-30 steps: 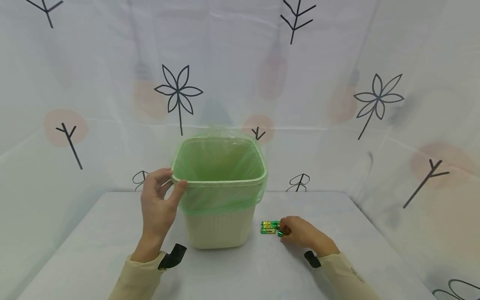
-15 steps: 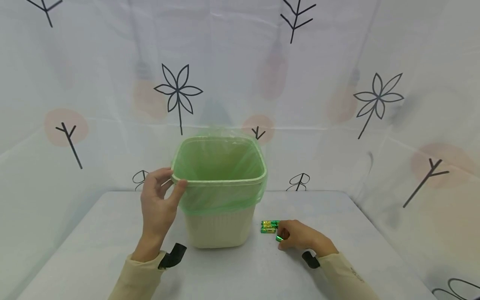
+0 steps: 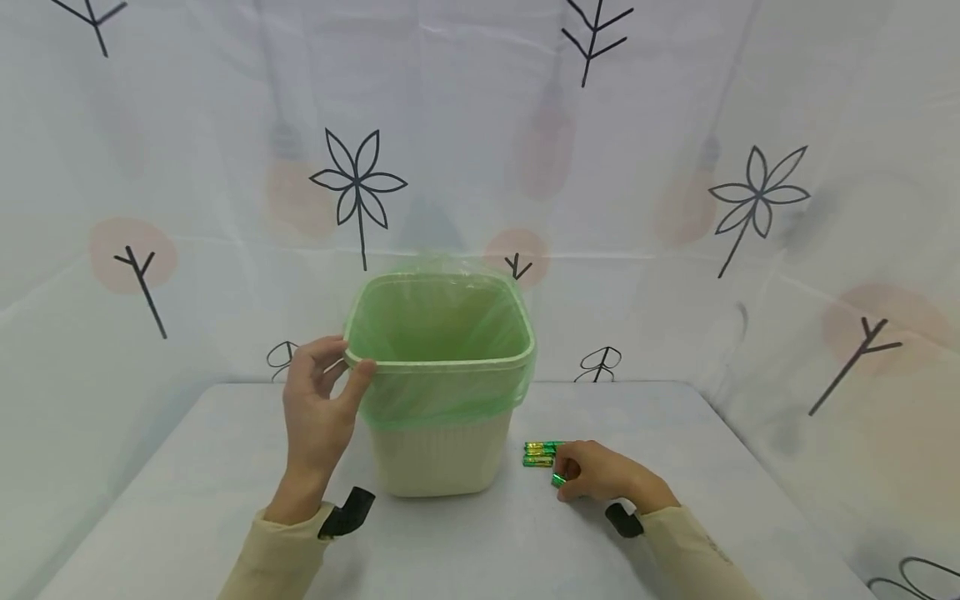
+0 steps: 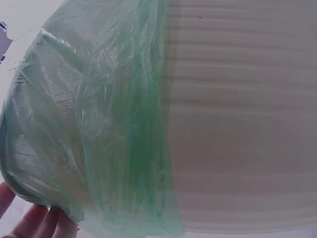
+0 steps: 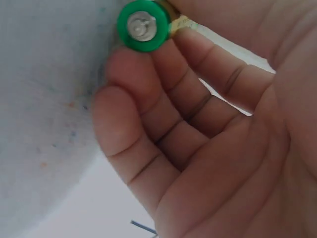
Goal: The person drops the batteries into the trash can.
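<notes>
A cream trash bin [image 3: 438, 467] stands upright on the table, lined with a thin green bag [image 3: 442, 398] folded down over its rim. My left hand [image 3: 318, 417] grips the bin's near left corner, thumb at the front of the rim and fingers at the left side. Right of the bin, my right hand [image 3: 603, 473] pinches a small green-and-gold battery [image 5: 142, 26] low over the table. The right wrist view shows that battery's end face, with part of its body hidden by the hand. Several similar batteries [image 3: 538, 451] lie side by side just left of the right fingers, partly covered by them.
The white table [image 3: 442, 550] has its back edge against a white fabric curtain [image 3: 465, 108] printed with plants. More curtain hangs at the left and right sides.
My right hand has drawn slightly toward me with the battery, away from the row of batteries, then stayed nearly still. The left hand and the bin have not moved.
</notes>
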The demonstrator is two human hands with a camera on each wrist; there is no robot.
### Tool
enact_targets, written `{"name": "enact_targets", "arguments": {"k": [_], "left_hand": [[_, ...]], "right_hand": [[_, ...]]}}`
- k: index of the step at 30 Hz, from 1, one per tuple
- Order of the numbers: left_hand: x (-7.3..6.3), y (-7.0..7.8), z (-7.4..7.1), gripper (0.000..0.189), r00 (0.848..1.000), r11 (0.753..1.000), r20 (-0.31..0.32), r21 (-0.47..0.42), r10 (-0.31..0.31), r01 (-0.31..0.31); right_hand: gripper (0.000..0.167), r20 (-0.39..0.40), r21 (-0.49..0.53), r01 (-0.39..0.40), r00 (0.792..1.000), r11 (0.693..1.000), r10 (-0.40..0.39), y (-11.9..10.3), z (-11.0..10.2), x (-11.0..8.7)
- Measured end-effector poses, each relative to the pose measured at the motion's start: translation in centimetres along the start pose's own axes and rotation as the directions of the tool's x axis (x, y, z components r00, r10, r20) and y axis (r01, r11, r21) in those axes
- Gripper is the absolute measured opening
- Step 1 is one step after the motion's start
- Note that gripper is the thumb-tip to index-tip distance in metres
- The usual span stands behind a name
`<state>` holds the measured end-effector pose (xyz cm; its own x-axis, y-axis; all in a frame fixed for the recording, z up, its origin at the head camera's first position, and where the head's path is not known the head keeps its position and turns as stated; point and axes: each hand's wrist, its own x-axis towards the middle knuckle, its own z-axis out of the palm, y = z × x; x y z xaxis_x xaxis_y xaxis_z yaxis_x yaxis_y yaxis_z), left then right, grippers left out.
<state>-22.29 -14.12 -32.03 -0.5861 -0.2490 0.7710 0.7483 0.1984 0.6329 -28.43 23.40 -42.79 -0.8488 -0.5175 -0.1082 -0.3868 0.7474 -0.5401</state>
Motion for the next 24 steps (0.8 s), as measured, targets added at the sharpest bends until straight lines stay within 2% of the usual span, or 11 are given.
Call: {"name": "enact_targets", "arguments": {"k": [6,12,18,24], "left_hand": [[0.0,-0.1,0.2,0.041,1.0,1.0,0.002,-0.015,0.0,0.0],[0.0,0.0,0.2,0.039,1.0,1.0,-0.007,-0.013,0.016,-0.016],[0.0,-0.1,0.3,0.04,1.0,0.999,-0.003,-0.031,0.02,-0.02],[0.0,-0.1,0.2,0.04,1.0,0.999,-0.012,-0.018,0.028,-0.028]], "right_hand": [[0.02,-0.056,0.017,0.056,0.997,0.998,-0.055,-0.8,-1.8,-0.8],[0.02,-0.103,-0.011,0.096,0.99,0.995,-0.097,-2.7,-4.9,-1.7],[0.019,-0.185,-0.116,0.124,0.972,0.986,-0.144,-5.9,-9.4,-2.8],[0.017,-0.263,-0.197,0.166,0.94,0.966,-0.216,-10.4,-13.9,-2.9]]}}
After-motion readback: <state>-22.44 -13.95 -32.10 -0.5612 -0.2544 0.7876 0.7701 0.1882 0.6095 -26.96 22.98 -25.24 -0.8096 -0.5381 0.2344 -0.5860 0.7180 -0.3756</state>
